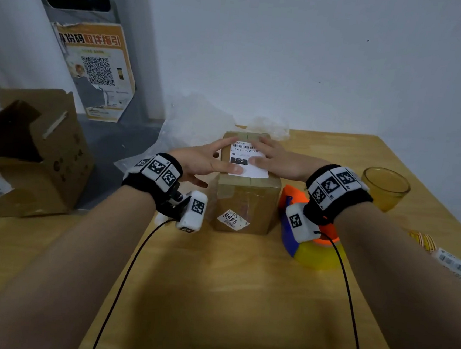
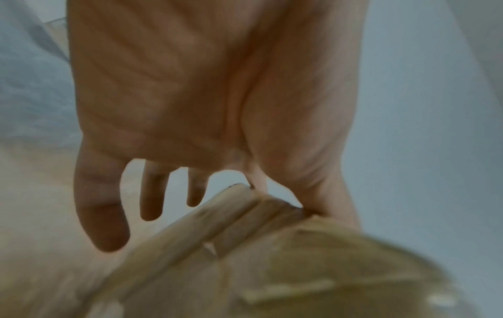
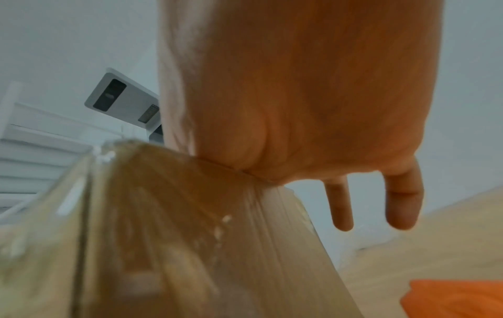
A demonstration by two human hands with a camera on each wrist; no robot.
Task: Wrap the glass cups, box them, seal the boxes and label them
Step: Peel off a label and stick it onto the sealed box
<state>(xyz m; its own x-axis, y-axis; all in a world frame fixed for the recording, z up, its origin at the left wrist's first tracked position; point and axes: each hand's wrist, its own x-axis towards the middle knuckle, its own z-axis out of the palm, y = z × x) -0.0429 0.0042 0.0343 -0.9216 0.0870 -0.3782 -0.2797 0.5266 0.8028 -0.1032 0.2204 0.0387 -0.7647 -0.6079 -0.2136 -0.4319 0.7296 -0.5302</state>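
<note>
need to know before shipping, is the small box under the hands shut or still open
Shut: the box has its top flaps closed and taped, a white label lies flat on top, pressed by both hands.

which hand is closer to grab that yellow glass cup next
Right. The right hand rests on the box on the side nearer the glass cup at the table's right. The left hand would have to cross over the box.

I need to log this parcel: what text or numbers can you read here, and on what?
"102-102-C01" and "102": white label atop the sealed box.
"9944", upside down: small sticker on the box's front.
Wall poster: orange Chinese heading, QR code; small print too blurred.
</note>
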